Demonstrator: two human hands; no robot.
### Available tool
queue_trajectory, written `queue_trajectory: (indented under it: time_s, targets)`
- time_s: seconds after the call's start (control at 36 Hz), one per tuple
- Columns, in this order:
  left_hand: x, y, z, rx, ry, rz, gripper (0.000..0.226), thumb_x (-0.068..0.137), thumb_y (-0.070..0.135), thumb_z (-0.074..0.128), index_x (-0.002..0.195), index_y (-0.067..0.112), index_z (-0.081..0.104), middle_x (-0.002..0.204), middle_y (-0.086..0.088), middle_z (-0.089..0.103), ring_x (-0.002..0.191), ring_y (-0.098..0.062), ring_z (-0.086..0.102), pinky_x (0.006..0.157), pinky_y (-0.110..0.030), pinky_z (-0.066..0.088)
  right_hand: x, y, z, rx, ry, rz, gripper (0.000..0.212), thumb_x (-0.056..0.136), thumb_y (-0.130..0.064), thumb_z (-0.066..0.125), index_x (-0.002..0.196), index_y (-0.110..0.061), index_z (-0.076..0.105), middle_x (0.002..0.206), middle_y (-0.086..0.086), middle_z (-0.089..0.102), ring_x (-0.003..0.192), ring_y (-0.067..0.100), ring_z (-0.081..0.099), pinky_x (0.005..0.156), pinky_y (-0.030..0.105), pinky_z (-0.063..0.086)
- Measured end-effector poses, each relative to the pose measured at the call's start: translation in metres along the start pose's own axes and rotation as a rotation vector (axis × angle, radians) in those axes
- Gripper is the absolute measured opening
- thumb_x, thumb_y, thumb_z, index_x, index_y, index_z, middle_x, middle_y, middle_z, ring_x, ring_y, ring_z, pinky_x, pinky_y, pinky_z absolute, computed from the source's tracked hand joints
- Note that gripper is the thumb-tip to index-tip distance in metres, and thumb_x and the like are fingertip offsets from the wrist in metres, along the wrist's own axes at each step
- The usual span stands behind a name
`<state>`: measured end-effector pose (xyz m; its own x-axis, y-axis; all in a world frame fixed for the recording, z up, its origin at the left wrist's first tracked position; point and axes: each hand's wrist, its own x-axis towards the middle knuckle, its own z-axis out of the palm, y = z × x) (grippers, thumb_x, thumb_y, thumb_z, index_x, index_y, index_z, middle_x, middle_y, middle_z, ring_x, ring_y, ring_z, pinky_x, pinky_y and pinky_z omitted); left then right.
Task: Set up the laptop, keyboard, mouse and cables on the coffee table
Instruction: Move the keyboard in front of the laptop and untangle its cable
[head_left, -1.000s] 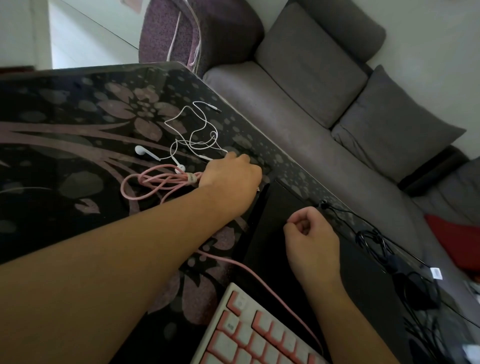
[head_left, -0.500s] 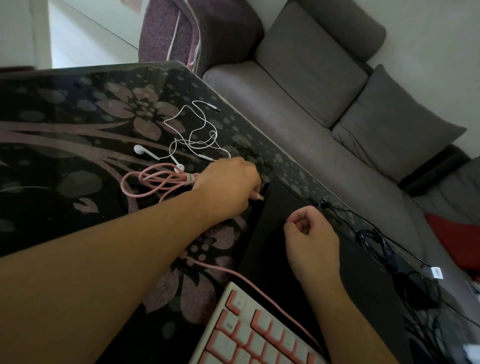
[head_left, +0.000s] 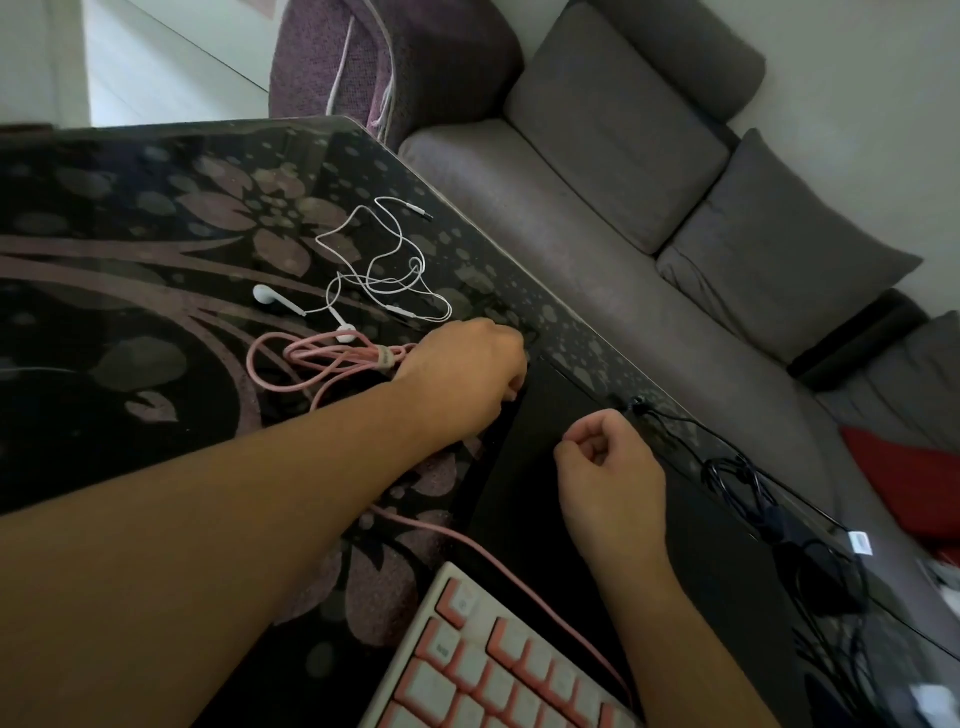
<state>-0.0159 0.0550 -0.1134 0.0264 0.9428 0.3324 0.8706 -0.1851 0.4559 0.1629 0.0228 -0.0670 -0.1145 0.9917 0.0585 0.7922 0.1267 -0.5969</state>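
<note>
A shut black laptop (head_left: 613, 525) lies on the dark floral coffee table (head_left: 130, 249). My left hand (head_left: 467, 374) is at the laptop's left side edge, fingers curled round the plug end of the pink keyboard cable (head_left: 332, 358), whose bundled loops lie just left of the hand. The plug itself is hidden under my fingers. My right hand (head_left: 608, 467) rests on the laptop lid, loosely curled and holding nothing. The pink and white keyboard (head_left: 493, 670) sits at the bottom, its cable running up along the laptop.
White wired earphones (head_left: 384, 275) lie tangled beyond the pink cable. A black power cable and adapter (head_left: 779, 509) run along the table's right edge. A grey sofa (head_left: 649, 218) with cushions stands right beside that edge.
My left hand has moved down and right, from beside the earphones to the laptop's left side edge, carrying the pink cable's plug. My right hand has stayed on the lid.
</note>
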Motion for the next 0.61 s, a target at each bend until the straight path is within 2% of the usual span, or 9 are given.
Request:
queue_trajectory:
  time_s: [0.17, 0.33, 0.47, 0.61]
  targets:
    - [-0.001, -0.001, 0.003, 0.029, 0.033, 0.006, 0.019, 0.096, 0.022, 0.07, 0.114, 0.024, 0.074, 0.115, 0.002, 0.066, 0.105, -0.021, 0.064, 0.088, -0.042, 0.057, 0.0, 0.0, 0.001, -0.012, 0.008, -0.006, 0.015, 0.096, -0.012, 0.067, 0.093, -0.026, 0.064, 0.088, -0.003, 0.065, 0.077, 0.009, 0.061, 0.064, 0.022, 0.044]
    - [-0.006, -0.001, -0.001, 0.098, 0.068, 0.103, 0.022, 0.101, 0.029, 0.063, 0.12, 0.028, 0.074, 0.122, 0.002, 0.062, 0.109, -0.02, 0.06, 0.093, -0.037, 0.048, 0.001, 0.0, 0.003, -0.032, 0.01, -0.01, 0.015, 0.096, -0.014, 0.066, 0.092, -0.027, 0.063, 0.088, -0.003, 0.064, 0.075, 0.011, 0.061, 0.063, 0.024, 0.045]
    - [-0.021, 0.0, -0.007, 0.122, 0.052, 0.108, 0.038, 0.094, 0.026, 0.066, 0.132, 0.027, 0.064, 0.129, 0.001, 0.06, 0.119, -0.02, 0.053, 0.105, -0.038, 0.043, 0.002, 0.003, 0.005, -0.124, 0.026, -0.052, 0.015, 0.096, -0.018, 0.065, 0.091, -0.031, 0.059, 0.087, -0.004, 0.064, 0.073, 0.012, 0.062, 0.062, 0.027, 0.046]
    - [-0.038, 0.007, -0.024, 0.093, 0.004, 0.122, 0.054, 0.085, 0.02, 0.069, 0.138, 0.022, 0.059, 0.133, 0.001, 0.056, 0.126, -0.02, 0.05, 0.11, -0.037, 0.041, -0.003, 0.0, 0.006, -0.222, 0.045, -0.132, 0.015, 0.1, -0.026, 0.063, 0.091, -0.036, 0.056, 0.089, -0.007, 0.063, 0.076, 0.008, 0.062, 0.068, 0.03, 0.055]
